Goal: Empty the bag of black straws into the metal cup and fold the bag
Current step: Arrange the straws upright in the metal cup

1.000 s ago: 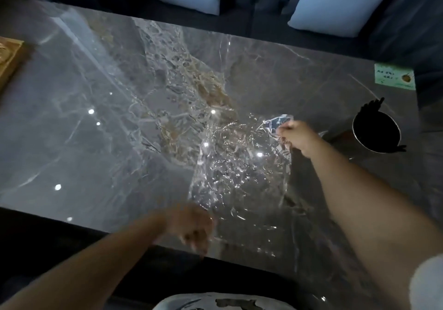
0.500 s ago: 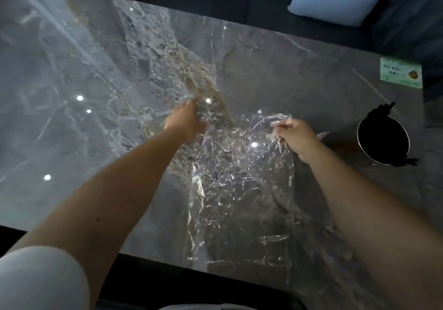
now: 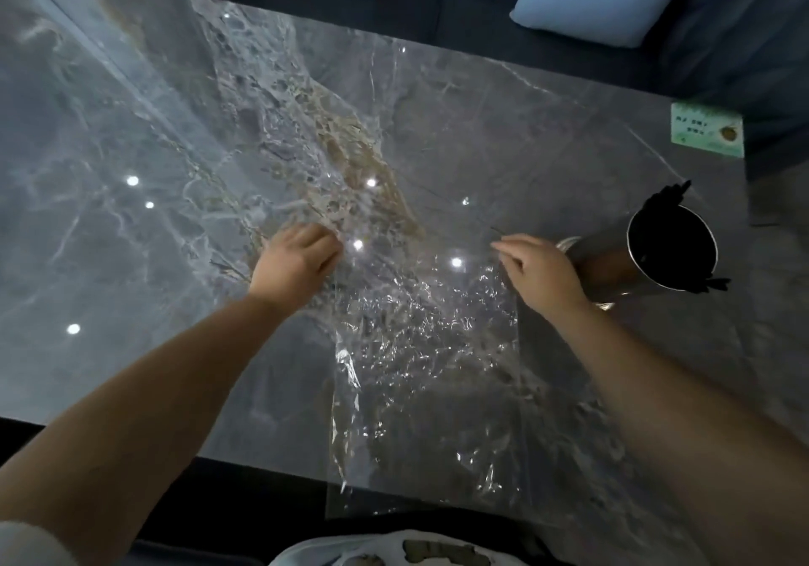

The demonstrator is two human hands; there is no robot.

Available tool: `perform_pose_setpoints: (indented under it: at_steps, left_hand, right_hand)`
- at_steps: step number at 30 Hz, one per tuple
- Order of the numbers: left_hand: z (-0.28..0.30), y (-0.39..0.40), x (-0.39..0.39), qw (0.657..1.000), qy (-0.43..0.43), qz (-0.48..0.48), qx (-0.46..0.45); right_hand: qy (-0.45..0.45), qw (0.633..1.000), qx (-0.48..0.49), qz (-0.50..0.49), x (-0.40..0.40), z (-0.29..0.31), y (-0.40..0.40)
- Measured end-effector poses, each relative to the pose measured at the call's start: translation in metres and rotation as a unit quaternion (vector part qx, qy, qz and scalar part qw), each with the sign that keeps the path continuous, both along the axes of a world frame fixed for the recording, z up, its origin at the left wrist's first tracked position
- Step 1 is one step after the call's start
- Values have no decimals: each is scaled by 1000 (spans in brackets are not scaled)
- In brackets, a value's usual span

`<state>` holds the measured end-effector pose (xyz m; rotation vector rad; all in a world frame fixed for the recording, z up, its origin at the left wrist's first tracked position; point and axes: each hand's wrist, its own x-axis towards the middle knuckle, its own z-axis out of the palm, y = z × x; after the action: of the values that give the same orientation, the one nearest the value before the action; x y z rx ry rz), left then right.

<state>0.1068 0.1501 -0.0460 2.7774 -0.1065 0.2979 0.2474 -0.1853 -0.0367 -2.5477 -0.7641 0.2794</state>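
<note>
Now the clear bag [image 3: 420,368] lies flat on the marble table [image 3: 131,259], its near edge overhanging. Left hand [image 3: 295,261] pinches its far left corner, right hand [image 3: 540,272] its far right corner, beside the metal cup [image 3: 656,255] holding black straws [image 3: 670,198].

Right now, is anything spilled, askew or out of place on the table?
Nothing spilled. The black straws are in the metal cup, a few poking over its rim. The clear bag lies flat but heavily crinkled, its near end overhanging the table edge, both hands at its far corners: left hand, right hand.
</note>
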Motion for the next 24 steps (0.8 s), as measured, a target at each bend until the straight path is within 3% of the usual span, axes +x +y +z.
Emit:
perform_pose_setpoints:
  at_steps: [3,8,13,16,20,24]
  left_hand:
    - [-10,-3,-19,996,-9,-54,72]
    - [-22,-8,-51,980,17,-121,158]
    - [-18,-10,-72,943,179,-119,255]
    - [-11,-13,-69,932,228,-98,265]
    - [-11,3,-58,929,279,-5,244]
    - [-8,45,-46,918,315,94,221]
  right_hand:
    - [-94,976,-188,63,-13,-12,-10]
    - [-91,923,-363,91,-35,-17,-13]
    - [-60,883,-454,101,-38,-18,3]
    - [-33,885,-455,97,-40,-10,8]
    - [11,939,-343,29,-42,4,6]
    - [-4,959,-282,9,-57,18,0]
